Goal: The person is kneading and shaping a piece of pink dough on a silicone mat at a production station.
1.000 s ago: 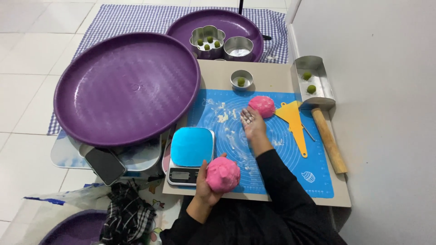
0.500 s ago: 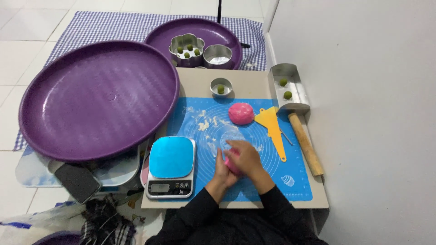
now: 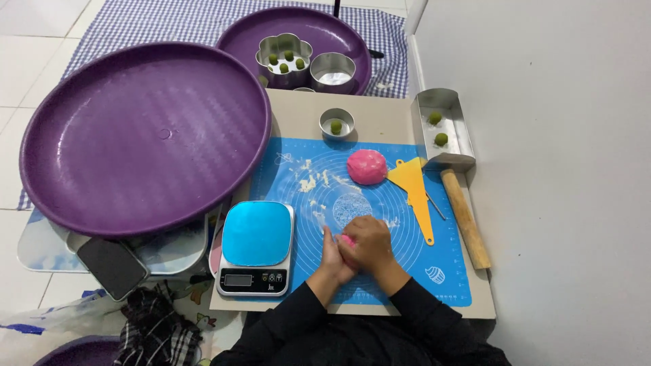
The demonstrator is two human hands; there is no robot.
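Note:
Both my hands are cupped together over the blue silicone mat [image 3: 447,271], pressing a small piece of pink dough [image 3: 346,240] between the palms. My left hand [image 3: 333,255] is underneath at the left and my right hand [image 3: 369,245] covers it from above. Only a sliver of the pink piece shows. A bigger pink dough ball [image 3: 367,167] rests on the mat farther away, beside a yellow scraper [image 3: 414,188]. Flour is scattered over the mat between the ball and my hands.
A blue-topped kitchen scale [image 3: 257,247] stands left of my hands. A wooden rolling pin [image 3: 465,217] lies at the right. Beyond are a small tin with a green ball [image 3: 337,125], a metal tray with two green balls [image 3: 441,128], a large purple tray [image 3: 144,132], another purple tray with moulds [image 3: 298,42], and a phone [image 3: 112,266].
A second ago my left hand held the pink piece near the scale and my right hand lay on the mat. Both hands have since come together around the piece.

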